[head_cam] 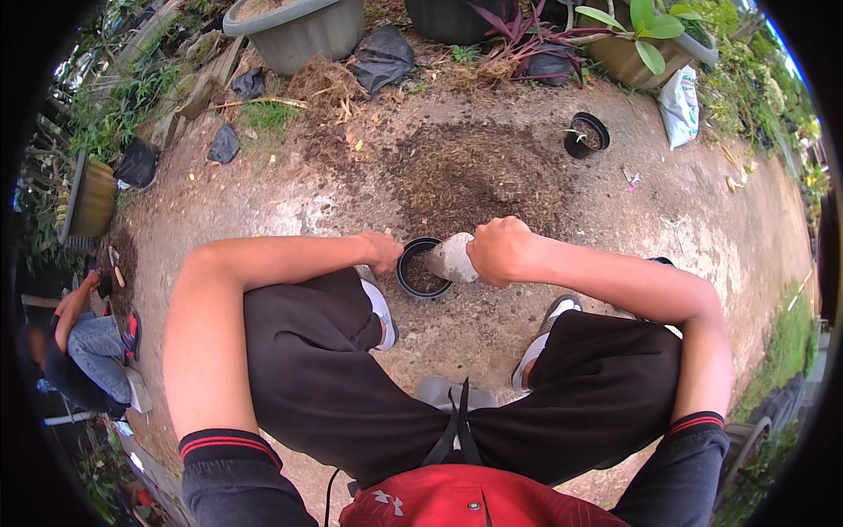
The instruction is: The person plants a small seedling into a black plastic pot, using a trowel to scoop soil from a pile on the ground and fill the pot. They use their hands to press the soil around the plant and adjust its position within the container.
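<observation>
Between my feet and a patch of loose soil (484, 171) stands a round black plastic plant pot (425, 291), partly filled with dark soil. My left hand (383, 253) grips the pot's left rim. A hand trowel with a soil-stained metal blade (453, 258) is in my right hand (502, 251), its handle hidden by the closed fingers. The blade tilts down over the right side of the pot, its tip inside the opening above the soil.
A small black pot with a seedling (586, 135) stands beyond at the right, near a white printed bag (679, 109). Large planters (299, 39) and black plastic bags (382, 59) line the far edge. At the far left a person (92, 349) sits by another trowel (117, 267).
</observation>
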`<state>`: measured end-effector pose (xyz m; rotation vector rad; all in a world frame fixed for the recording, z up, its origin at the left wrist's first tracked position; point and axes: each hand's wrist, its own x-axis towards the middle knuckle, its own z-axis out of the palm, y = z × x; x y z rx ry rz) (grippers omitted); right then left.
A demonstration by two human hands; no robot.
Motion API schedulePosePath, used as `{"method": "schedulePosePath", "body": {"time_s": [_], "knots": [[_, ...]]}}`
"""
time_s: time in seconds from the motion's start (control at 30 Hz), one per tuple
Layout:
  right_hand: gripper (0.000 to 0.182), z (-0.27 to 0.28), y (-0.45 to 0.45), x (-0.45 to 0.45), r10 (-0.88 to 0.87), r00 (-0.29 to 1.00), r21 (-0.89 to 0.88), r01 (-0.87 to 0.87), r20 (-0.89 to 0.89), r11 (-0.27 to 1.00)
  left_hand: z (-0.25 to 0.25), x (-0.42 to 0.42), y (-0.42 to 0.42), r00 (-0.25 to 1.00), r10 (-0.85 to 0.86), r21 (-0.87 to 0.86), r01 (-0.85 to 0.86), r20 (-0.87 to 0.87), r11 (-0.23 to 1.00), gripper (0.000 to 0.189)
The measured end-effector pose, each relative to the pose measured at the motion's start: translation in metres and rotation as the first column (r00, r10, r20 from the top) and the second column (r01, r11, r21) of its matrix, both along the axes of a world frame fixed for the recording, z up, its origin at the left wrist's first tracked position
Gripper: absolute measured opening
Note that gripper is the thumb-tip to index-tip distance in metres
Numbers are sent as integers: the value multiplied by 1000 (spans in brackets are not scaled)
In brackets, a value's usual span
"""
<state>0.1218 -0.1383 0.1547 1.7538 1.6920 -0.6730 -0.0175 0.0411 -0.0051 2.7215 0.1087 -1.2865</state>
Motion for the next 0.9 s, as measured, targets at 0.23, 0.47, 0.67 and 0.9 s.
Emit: {"method": "schedulePosePath", "body": {"time_s": [0.23,0.47,0.67,0.9], "knots": [[40,-19,-45,50,-225,961,238,258,-158,936,3,-4,-3,999,18,17,-17,-42,1000,38],[44,-101,-128,99,-459,744,336,644,-486,688,10,-4,4,999,43,6,-43,20,999,39],[53,-156,-173,97,-462,798,34,513,-387,858,17,1,2,995,102,31,-101,-13,994,40],[59,-173,-163,75,-479,769,-114,479,-423,871,25,4,-3,994,98,61,-95,-53,994,43]]}}
